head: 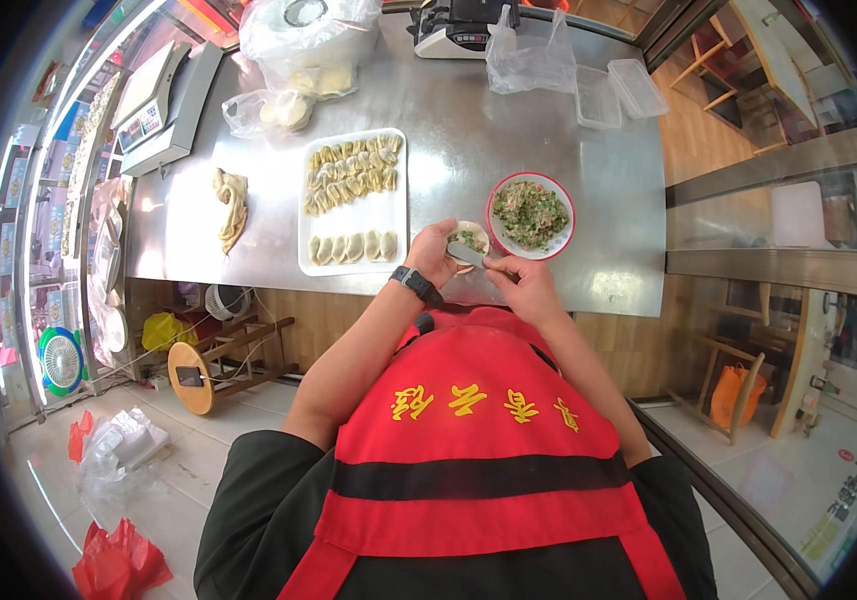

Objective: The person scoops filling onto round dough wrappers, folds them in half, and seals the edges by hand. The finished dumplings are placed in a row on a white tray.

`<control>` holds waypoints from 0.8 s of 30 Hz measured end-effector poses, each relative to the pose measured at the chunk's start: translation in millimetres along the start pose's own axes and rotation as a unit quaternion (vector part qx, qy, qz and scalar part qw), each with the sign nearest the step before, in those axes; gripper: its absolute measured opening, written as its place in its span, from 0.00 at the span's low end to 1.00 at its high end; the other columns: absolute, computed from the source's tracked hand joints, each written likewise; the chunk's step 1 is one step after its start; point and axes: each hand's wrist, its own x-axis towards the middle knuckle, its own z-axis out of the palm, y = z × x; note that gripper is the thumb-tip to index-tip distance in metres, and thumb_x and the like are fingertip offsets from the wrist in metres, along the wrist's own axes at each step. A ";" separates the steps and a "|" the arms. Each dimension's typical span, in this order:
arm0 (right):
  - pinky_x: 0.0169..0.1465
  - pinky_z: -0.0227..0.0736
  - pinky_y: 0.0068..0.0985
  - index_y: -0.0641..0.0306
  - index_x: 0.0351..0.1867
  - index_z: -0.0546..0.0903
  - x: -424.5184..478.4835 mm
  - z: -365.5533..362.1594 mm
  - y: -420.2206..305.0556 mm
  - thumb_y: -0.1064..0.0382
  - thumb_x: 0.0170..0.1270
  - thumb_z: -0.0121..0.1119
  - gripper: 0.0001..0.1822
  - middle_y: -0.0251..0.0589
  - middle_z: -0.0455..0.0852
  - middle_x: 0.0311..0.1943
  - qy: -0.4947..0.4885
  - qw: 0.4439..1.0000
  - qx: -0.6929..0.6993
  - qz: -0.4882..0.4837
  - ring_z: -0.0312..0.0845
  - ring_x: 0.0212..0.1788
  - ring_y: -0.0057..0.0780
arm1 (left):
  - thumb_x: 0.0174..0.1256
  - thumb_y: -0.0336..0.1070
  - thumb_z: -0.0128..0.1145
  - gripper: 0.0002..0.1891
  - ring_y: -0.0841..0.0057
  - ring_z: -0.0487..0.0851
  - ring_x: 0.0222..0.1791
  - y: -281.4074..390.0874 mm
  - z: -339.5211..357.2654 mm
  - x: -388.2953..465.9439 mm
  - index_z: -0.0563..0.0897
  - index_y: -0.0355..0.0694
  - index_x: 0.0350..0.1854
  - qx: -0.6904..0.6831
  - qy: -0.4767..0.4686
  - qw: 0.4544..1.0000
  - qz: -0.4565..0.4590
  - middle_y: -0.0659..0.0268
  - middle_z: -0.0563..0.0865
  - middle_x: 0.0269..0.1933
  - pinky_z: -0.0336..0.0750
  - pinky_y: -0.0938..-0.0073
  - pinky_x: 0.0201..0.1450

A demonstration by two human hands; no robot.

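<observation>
My left hand [432, 253], with a watch at the wrist, holds a round dough wrapper [470, 229] with green-flecked filling on it. In my right hand [524, 286] is a flat spreading tool [466, 253], its blade on the filling. Just right of the wrapper stands a red-rimmed white bowl [568, 196] of minced filling with chopped greens [529, 214]. Left of my hands lies a white tray [349, 223] with several rows of folded wontons or dumplings [353, 176] at its far end and one row of plump dumplings [353, 247] near its front edge.
A crumpled cloth [230, 208] and a scale [150, 112] are at the left of the steel table [447, 112]. Bags of dough wrappers [286, 109] lie farther back. A banknote counter [454, 34], a plastic bag [529, 56] and clear containers [634, 88] stand along the far edge.
</observation>
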 end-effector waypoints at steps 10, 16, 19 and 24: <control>0.38 0.70 0.13 0.69 0.47 0.83 -15.6 7.5 25.6 0.67 0.65 0.62 0.11 0.28 0.84 0.32 0.034 0.990 0.080 0.112 0.74 0.32 0.10 | 0.77 0.41 0.29 0.23 0.57 0.80 0.54 -1.7 -6.8 0.9 0.71 0.25 0.55 -0.062 -0.018 0.998 0.023 0.47 0.81 0.52 0.74 0.55 0.60; 0.30 0.65 0.14 0.69 0.44 0.85 -8.9 -15.8 11.7 0.67 0.64 0.63 0.10 0.26 0.81 0.27 0.061 0.985 0.149 0.060 0.69 0.27 0.09 | 0.78 0.42 0.30 0.23 0.58 0.81 0.53 -2.4 -3.2 -5.4 0.71 0.26 0.56 -0.050 -0.011 0.998 0.019 0.48 0.81 0.53 0.76 0.57 0.59; 0.34 0.69 0.16 0.70 0.43 0.85 16.3 -11.9 11.3 0.67 0.63 0.64 0.10 0.30 0.84 0.29 0.042 0.992 0.113 0.024 0.73 0.29 0.11 | 0.79 0.45 0.30 0.24 0.59 0.81 0.53 -2.9 4.9 -5.0 0.71 0.27 0.56 -0.034 -0.028 0.999 0.020 0.50 0.80 0.54 0.77 0.58 0.58; 0.39 0.72 0.18 0.69 0.44 0.85 20.5 -39.7 10.4 0.67 0.62 0.64 0.11 0.34 0.87 0.33 -0.022 0.998 0.041 0.052 0.76 0.33 0.14 | 0.79 0.48 0.30 0.26 0.60 0.81 0.53 -1.1 11.6 -13.8 0.71 0.29 0.58 0.024 -0.007 1.000 0.017 0.52 0.80 0.54 0.78 0.57 0.56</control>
